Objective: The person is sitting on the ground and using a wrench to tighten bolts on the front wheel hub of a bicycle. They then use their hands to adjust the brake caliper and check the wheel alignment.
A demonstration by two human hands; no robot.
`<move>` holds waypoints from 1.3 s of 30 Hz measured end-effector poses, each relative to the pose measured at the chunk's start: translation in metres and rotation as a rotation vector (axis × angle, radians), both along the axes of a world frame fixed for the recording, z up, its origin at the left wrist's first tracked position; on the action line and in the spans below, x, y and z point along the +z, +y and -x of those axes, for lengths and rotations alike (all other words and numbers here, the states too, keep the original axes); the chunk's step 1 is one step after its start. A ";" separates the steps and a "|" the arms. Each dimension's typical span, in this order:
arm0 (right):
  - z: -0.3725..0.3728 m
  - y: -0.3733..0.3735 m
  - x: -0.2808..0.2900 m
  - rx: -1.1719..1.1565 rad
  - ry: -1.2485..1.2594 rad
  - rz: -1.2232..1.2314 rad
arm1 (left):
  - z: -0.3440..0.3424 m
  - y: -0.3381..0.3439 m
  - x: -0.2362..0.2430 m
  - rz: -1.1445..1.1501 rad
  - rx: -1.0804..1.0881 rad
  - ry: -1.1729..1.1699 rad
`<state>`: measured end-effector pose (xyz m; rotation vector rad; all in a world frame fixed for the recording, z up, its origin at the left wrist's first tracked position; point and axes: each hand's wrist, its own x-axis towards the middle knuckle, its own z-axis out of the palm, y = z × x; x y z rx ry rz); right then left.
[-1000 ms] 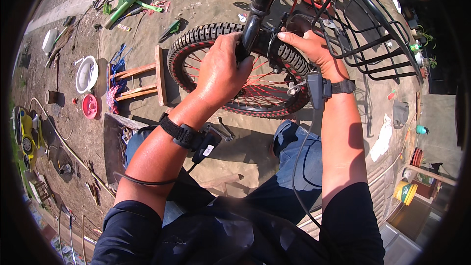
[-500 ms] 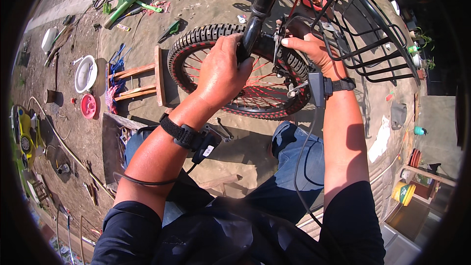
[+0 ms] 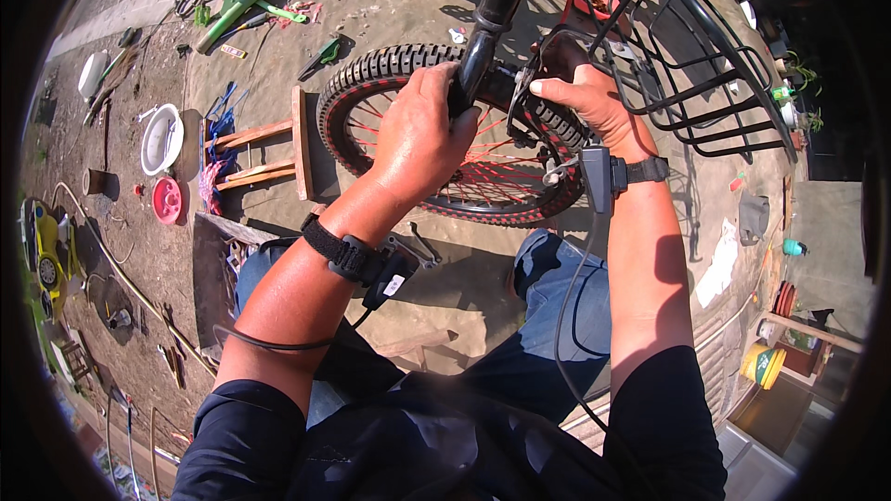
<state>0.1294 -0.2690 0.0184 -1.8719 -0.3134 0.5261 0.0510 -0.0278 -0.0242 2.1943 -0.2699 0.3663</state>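
Observation:
My left hand [image 3: 422, 130] is wrapped round the black fork leg [image 3: 480, 54] of a bicycle, just above its front wheel. The wheel has a knobby black tyre [image 3: 394, 60] and red spokes [image 3: 492, 172]. On the right, my right hand [image 3: 594, 102] is closed at the black brake caliper [image 3: 517, 121], which straddles the tyre. Its thumb points left against the caliper's edge, while the other fingers curl behind and are partly hidden in shadow. Below that hand, a silver axle nut or lever [image 3: 560, 170] shows at the wheel's side.
A black wire basket [image 3: 691, 97] hangs at the upper right, close to my right hand. Left of the wheel stands a small wooden stool [image 3: 302, 144]. A white basin [image 3: 163, 141], a pink bowl [image 3: 167, 200] and a toolbox [image 3: 212, 264] lie farther left. A wrench [image 3: 425, 243] rests below the wheel.
My right hand has shifted slightly, and the brake caliper has tilted and moved a little left under its thumb. My left hand has stayed on the fork leg.

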 end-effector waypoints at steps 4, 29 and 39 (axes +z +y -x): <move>0.006 0.005 -0.002 -0.152 0.038 -0.155 | 0.002 0.000 0.002 0.007 0.007 0.026; -0.047 -0.012 -0.058 0.014 -0.228 -0.024 | 0.007 -0.001 0.002 -0.006 0.049 -0.008; -0.036 -0.004 -0.049 0.027 -0.356 0.102 | 0.012 -0.010 -0.003 0.042 0.072 0.203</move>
